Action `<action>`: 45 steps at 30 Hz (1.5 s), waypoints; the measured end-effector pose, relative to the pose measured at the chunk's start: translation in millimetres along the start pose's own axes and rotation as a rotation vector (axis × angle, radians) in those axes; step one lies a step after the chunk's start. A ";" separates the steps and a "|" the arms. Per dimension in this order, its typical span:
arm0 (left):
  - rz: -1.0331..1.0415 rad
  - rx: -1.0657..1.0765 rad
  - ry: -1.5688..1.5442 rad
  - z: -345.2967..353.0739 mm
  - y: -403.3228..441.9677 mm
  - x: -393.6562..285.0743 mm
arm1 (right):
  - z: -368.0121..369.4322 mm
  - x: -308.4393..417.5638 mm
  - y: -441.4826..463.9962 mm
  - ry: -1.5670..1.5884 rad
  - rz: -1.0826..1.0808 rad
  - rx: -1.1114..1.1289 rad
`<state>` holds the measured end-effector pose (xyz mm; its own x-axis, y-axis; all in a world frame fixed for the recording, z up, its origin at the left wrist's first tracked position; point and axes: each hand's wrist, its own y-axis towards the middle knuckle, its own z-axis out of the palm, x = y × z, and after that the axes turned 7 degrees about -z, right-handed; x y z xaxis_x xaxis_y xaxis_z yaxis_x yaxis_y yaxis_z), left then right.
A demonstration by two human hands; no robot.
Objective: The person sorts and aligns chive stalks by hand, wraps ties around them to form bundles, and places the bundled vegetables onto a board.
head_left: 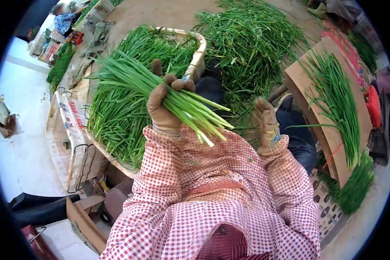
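My left hand [164, 108], in a brown work glove, is closed round a bunch of garlic chives [134, 80]. The pale cut ends [210, 130] point right and toward me, while the green leaves fan out to the upper left. Below this bunch, a white plastic crate [199, 56] is heaped with more chives [117, 117]. My right hand [267, 121], also gloved, is raised beside my right knee with its fingers stretched out and nothing visible in it. Motion blurs its fingertips. A large loose pile of chives [251, 47] lies on the floor beyond it.
On the right, a cardboard sheet [307, 86] bears a bundle of chives [340, 108], with more chives [353, 186] below. A wire-handled crate [73, 125] with newspaper stands at left. Another person [64, 21] sits at the far upper left. A red object [372, 106] is at right.
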<state>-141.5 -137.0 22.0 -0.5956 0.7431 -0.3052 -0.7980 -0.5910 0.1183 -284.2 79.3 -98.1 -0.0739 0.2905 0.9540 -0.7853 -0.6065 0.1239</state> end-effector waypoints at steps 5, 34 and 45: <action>-0.087 -0.310 0.047 6.9 -4.6 56.8 | 73.8 5.5 10.4 0.416 -0.070 -0.048; 0.081 -0.504 0.572 21.4 25.7 61.4 | -6.6 79.2 -33.7 -0.529 -0.108 0.059; -0.214 -0.692 0.761 7.2 15.0 135.6 | 33.5 27.4 -13.0 -0.752 0.200 0.382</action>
<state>-234.9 -42.9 -10.8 -0.0415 0.6015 -0.7978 -0.5101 -0.6993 -0.5008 -255.4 70.4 -64.4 0.3431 -0.3327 0.8784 -0.5307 -0.8403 -0.1110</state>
